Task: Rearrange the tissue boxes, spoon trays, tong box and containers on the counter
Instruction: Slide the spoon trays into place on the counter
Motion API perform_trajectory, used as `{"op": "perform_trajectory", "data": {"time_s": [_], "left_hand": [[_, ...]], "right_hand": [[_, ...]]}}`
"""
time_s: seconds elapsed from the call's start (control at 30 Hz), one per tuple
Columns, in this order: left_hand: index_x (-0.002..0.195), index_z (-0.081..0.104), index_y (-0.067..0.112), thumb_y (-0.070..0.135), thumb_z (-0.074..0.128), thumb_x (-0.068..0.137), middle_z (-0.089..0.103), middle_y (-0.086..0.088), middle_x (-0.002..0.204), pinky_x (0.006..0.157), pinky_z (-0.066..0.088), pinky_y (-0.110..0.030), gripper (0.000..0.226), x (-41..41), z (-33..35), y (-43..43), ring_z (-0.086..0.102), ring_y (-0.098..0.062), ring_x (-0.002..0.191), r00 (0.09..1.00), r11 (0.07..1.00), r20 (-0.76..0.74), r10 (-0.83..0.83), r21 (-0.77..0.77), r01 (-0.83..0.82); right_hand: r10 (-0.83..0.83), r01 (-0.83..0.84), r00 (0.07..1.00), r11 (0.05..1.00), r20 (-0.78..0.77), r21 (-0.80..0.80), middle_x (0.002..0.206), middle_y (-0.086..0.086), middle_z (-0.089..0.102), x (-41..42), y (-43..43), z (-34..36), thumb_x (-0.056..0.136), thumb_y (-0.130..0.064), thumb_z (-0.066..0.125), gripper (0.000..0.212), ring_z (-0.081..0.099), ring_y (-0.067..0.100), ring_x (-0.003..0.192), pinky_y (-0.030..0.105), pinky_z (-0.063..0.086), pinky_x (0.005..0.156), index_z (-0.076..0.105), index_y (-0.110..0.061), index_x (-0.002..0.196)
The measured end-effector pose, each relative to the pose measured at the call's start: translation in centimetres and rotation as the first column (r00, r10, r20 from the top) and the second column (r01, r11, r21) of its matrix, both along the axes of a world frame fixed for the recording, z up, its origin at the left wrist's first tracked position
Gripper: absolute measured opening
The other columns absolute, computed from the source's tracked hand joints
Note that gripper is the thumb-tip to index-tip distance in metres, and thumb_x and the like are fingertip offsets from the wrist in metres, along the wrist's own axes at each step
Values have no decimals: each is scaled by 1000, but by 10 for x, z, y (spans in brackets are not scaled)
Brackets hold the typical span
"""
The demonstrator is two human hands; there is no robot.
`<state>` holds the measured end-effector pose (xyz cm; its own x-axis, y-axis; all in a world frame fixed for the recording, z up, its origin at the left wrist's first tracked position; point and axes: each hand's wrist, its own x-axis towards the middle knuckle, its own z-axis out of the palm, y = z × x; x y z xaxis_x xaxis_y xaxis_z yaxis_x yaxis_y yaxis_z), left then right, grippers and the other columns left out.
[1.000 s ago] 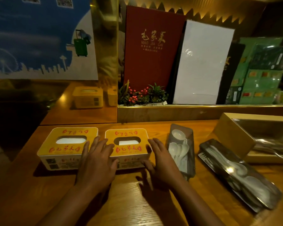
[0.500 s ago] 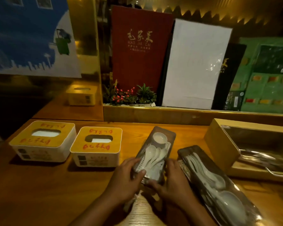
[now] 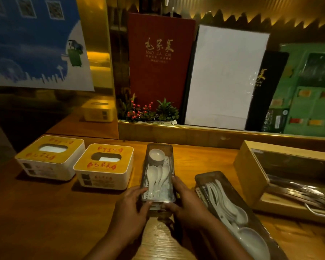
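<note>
Two yellow-topped white tissue boxes stand side by side on the wooden counter, the left tissue box [image 3: 49, 158] and the right tissue box [image 3: 103, 166]. Just right of them a clear spoon tray [image 3: 159, 156] with white spoons and a small cup lies straight, pointing away from me. My left hand [image 3: 130, 212] and my right hand [image 3: 186, 205] grip its near end from either side. A second spoon tray [image 3: 231, 207] lies at an angle to the right. The wooden tong box [image 3: 248, 166] with a clear lid sits at the far right.
A raised ledge [image 3: 195, 133] runs along the back, carrying a red menu [image 3: 159, 59], a white board [image 3: 223, 76], green packaging [image 3: 308, 91] and a small berry plant [image 3: 146, 111]. A mirrored panel at back left reflects a tissue box [image 3: 98, 110].
My hands left the right tissue box and took the near end of the left spoon tray. The tray has been turned from slanted to straight, next to the tissue boxes.
</note>
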<state>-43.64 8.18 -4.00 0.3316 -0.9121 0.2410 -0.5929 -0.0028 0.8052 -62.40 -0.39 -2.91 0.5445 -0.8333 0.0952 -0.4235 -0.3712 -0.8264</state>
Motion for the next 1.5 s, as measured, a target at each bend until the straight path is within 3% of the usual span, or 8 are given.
{"op": "perform_trajectory", "data": {"time_s": [0.13,0.33,0.6,0.7,0.87,1.03,1.17,1.5], "left_hand": [[127,67,25,25,76,86,60,13,129,99,54,-32,42,1,3,-1,58,-5,116,1000,1000,-4,-4,18,4],[127,67,22,15,75,87,62,14,126,80,42,-4,42,8,6,-2,58,0,103,999,999,-46,-1,49,3],[131,62,25,18,71,90,51,4,146,101,51,-39,43,12,8,9,53,-19,130,1000,998,-13,-14,57,14],[126,64,25,14,70,88,46,6,143,92,55,-39,40,-7,17,19,48,-17,129,995,990,95,-26,-134,38],[125,63,26,29,63,87,49,12,129,97,48,-27,38,-71,26,24,48,-3,122,941,914,88,-327,-222,339],[136,51,30,48,61,85,39,14,138,101,50,-34,55,-135,18,25,46,-10,128,793,793,53,-607,-26,609],[144,45,31,58,65,80,27,9,155,113,38,-32,73,-166,14,36,31,-13,143,730,741,131,-671,84,666],[142,48,30,59,78,67,-8,28,161,112,39,-24,87,-154,8,14,22,-1,146,858,850,-77,-508,120,513]], "right_hand": [[-10,10,1000,1000,-5,9,147,-28,44,0,1,2,86,-17,75,84,47,-8,129,30,52,101,28,-39,152],[-88,88,996,995,-5,38,140,-19,53,11,9,0,83,-17,78,82,53,-4,125,25,51,100,33,-37,148],[-133,122,981,989,-138,-86,161,-11,30,1,32,12,84,-44,75,87,29,10,147,34,37,115,23,-39,154],[-283,232,938,941,-200,-245,161,-9,24,-46,47,34,91,-38,69,62,27,5,140,16,33,106,42,-31,147],[-517,459,788,855,-333,-242,133,-3,47,-140,67,58,83,-18,70,36,52,18,119,29,46,93,62,-29,117],[-436,442,787,892,-437,-93,124,-5,48,-187,104,53,73,-19,81,61,50,12,114,2,38,84,56,-35,127],[-396,413,829,910,-395,-44,139,-14,45,-200,119,40,70,-30,81,82,53,10,121,26,52,97,39,-59,135],[-354,322,882,935,-312,-150,130,-11,57,-179,79,20,71,-29,85,79,59,5,108,13,50,86,50,-36,141]]}}
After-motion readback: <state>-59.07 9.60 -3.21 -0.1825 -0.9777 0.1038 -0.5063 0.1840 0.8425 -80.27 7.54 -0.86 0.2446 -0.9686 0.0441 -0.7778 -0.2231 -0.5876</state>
